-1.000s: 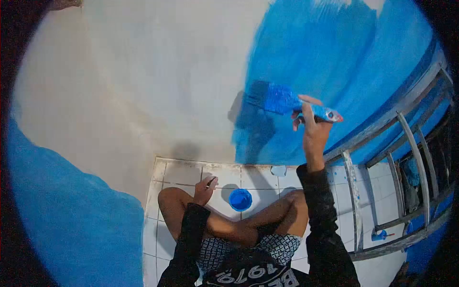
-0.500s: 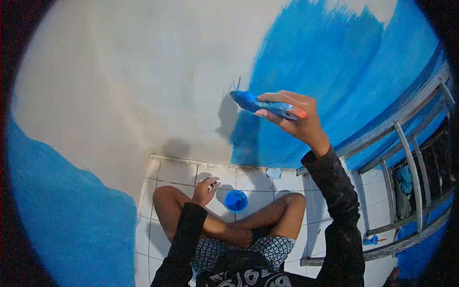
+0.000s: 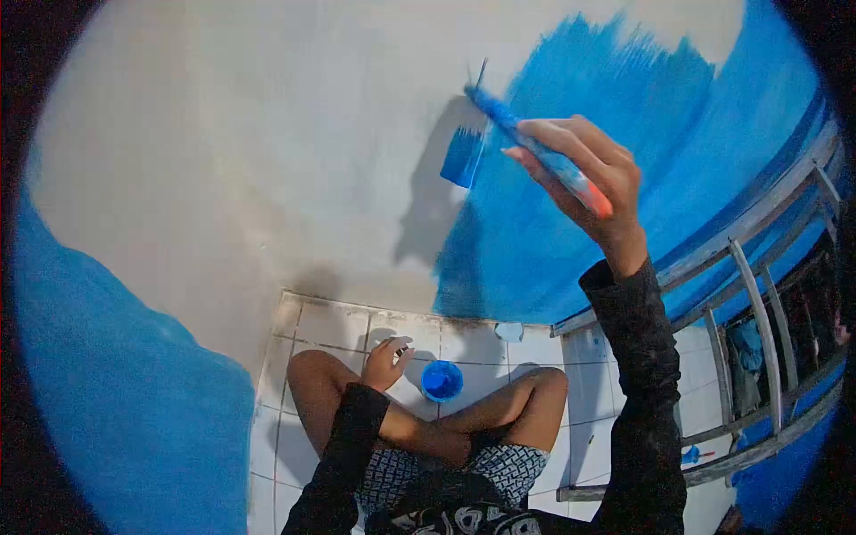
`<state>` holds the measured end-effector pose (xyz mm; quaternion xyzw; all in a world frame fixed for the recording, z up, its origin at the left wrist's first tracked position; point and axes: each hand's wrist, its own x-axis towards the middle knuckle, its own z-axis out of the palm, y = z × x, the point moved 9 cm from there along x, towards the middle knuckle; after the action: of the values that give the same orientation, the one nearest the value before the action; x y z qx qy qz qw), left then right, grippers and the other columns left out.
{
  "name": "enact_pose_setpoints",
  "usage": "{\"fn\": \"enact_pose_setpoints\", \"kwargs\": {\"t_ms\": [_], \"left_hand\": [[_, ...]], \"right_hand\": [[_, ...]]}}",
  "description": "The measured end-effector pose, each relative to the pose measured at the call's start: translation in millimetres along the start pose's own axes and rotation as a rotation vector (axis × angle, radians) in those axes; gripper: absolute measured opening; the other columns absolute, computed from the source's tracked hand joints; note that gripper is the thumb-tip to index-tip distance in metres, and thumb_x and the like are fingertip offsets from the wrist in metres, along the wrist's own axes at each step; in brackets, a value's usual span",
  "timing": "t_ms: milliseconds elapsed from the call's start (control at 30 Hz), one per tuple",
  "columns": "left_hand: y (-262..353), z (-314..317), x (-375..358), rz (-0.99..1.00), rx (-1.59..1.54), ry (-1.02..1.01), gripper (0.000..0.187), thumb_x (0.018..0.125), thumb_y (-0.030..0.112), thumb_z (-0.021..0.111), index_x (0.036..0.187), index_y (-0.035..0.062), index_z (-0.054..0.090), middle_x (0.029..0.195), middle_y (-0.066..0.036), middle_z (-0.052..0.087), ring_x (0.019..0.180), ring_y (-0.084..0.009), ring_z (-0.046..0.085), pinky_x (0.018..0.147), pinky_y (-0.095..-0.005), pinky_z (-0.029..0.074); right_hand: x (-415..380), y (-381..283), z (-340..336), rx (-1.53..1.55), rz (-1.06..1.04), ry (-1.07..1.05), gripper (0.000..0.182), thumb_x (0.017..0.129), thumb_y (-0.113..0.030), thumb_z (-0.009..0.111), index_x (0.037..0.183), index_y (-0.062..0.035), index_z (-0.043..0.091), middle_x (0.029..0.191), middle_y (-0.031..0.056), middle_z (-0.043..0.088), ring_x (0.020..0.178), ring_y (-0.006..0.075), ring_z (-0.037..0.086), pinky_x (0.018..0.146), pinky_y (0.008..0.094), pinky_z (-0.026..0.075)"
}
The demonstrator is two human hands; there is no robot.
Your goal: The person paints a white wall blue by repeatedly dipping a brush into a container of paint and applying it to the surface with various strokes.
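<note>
My right hand (image 3: 593, 174) is closed around a paintbrush (image 3: 557, 165) with an orange-red handle end and a blue-smeared body. Its bristles point up and left, near the wall (image 3: 312, 134); whether they touch it is hard to tell. A short, fresh blue stroke (image 3: 464, 159) lies below the bristles, beside the large blue painted area (image 3: 624, 116). Over the floor by my knee, my left hand (image 3: 387, 363) has its fingers apart and holds nothing; a dark ring shows on one finger. Just right of it stands a small tub of blue paint (image 3: 441, 381).
A wooden ladder-like frame (image 3: 758, 312) runs along the right side. Blue paint covers the lower left wall (image 3: 134, 383). White tiles (image 3: 330, 323) form the floor beneath my crossed legs. Another blue brush (image 3: 695, 455) lies at the lower right, and a pale piece (image 3: 509, 333) rests against the wall's base.
My right hand and the brush have moved up and to the right. A separate blue stroke now shows on the bare wall. My left hand has barely shifted.
</note>
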<state>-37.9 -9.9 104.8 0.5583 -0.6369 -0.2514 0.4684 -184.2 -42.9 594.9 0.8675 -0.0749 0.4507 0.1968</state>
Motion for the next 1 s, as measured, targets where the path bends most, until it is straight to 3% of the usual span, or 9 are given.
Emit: {"fn": "enact_pose_setpoints", "kwargs": {"t_ms": [33, 167, 400, 467, 567, 667, 733, 867, 1000], "left_hand": [[-1.6, 1.7, 0.5, -0.005, 0.016, -0.003, 0.026, 0.091, 0.021, 0.064, 0.110, 0.0031, 0.065, 0.097, -0.016, 0.068, 0.090, -0.0314, 0.066, 0.080, -0.0395, 0.052], [-2.1, 3.0, 0.1, 0.001, 0.031, -0.016, 0.027, 0.091, 0.023, 0.064, 0.110, 0.0033, 0.065, 0.097, -0.016, 0.067, 0.088, -0.0318, 0.065, 0.081, -0.0405, 0.051], [-1.4, 2.2, -3.2, -0.009, 0.085, -0.018, 0.026, 0.090, 0.017, 0.067, 0.113, 0.0063, 0.064, 0.098, -0.013, 0.067, 0.087, -0.0277, 0.066, 0.077, -0.0379, 0.053], [-1.7, 3.2, -2.6, 0.034, 0.085, -0.008, 0.025, 0.090, 0.018, 0.067, 0.112, 0.0060, 0.064, 0.098, -0.013, 0.066, 0.087, -0.0293, 0.065, 0.079, -0.0397, 0.052], [-7.2, 9.4, -3.9, 0.007, 0.155, -0.065, 0.027, 0.090, 0.022, 0.067, 0.111, 0.0061, 0.064, 0.098, -0.014, 0.066, 0.089, -0.0311, 0.064, 0.081, -0.0418, 0.052], [5.8, 4.1, -6.0, 0.134, 0.183, 0.030, 0.026, 0.090, 0.020, 0.065, 0.110, 0.0037, 0.064, 0.093, -0.015, 0.066, 0.088, -0.0332, 0.063, 0.081, -0.0423, 0.050], [4.3, 3.9, -5.8, 0.107, 0.159, 0.006, 0.026, 0.089, 0.019, 0.065, 0.110, 0.0036, 0.064, 0.093, -0.015, 0.065, 0.089, -0.0337, 0.063, 0.082, -0.0422, 0.050], [4.5, 9.4, -3.5, 0.101, 0.129, -0.031, 0.027, 0.089, 0.018, 0.066, 0.112, 0.0038, 0.063, 0.095, -0.016, 0.064, 0.090, -0.0349, 0.062, 0.082, -0.0427, 0.050], [4.9, 12.3, -9.9, 0.129, 0.225, -0.028, 0.027, 0.089, 0.018, 0.065, 0.111, 0.0031, 0.063, 0.096, -0.017, 0.064, 0.093, -0.0354, 0.062, 0.084, -0.0432, 0.050]], "right_hand": [[4.2, -12.0, -12.6, -0.088, -0.101, 0.090, 0.027, 0.077, -0.013, 0.080, 0.101, -0.0085, 0.069, 0.087, 0.0078, 0.070, 0.073, 0.0225, 0.067, 0.063, 0.0320, 0.054], [-0.2, -31.1, -6.0, -0.237, -0.193, 0.084, 0.039, 0.068, -0.013, 0.083, 0.103, -0.0058, 0.069, 0.087, 0.0062, 0.065, 0.073, 0.0206, 0.066, 0.061, 0.0324, 0.054], [-88.9, -47.1, 73.7, -0.393, -0.244, -0.287, 0.034, 0.080, -0.011, 0.069, 0.113, -0.0029, 0.067, 0.103, 0.0100, 0.065, 0.086, 0.0207, 0.064, 0.067, 0.0304, 0.056], [-119.6, -54.9, 94.6, -0.299, -0.271, -0.389, 0.040, 0.079, -0.017, 0.059, 0.116, 0.0005, 0.061, 0.098, 0.0077, 0.060, 0.090, 0.0185, 0.061, 0.066, 0.0262, 0.055], [-143.2, -64.7, 107.7, -0.138, -0.228, -0.438, 0.042, 0.080, -0.016, 0.060, 0.119, 0.0007, 0.059, 0.098, 0.0073, 0.059, 0.092, 0.0183, 0.061, 0.066, 0.0264, 0.056], [-149.7, -68.8, 104.9, 0.012, -0.074, -0.470, 0.041, 0.081, -0.014, 0.062, 0.121, -0.0048, 0.059, 0.101, 0.0067, 0.061, 0.089, 0.0194, 0.062, 0.064, 0.0303, 0.055], [-152.0, -63.8, 108.5, 0.189, 0.051, -0.531, 0.039, 0.084, -0.013, 0.063, 0.122, -0.0097, 0.061, 0.100, 0.0060, 0.063, 0.084, 0.0209, 0.064, 0.061, 0.0346, 0.054], [-147.9, -26.6, 114.6, 0.238, 0.122, -0.486, 0.037, 0.083, -0.011, 0.069, 0.119, -0.0081, 0.062, 0.093, 0.0062, 0.064, 0.081, 0.0223, 0.064, 0.062, 0.0352, 0.054], [-87.1, 8.2, 58.7, 0.181, 0.157, -0.200, 0.030, 0.086, -0.016, 0.067, 0.115, -0.0094, 0.065, 0.099, 0.0074, 0.066, 0.084, 0.0270, 0.065, 0.067, 0.0378, 0.054]]}}
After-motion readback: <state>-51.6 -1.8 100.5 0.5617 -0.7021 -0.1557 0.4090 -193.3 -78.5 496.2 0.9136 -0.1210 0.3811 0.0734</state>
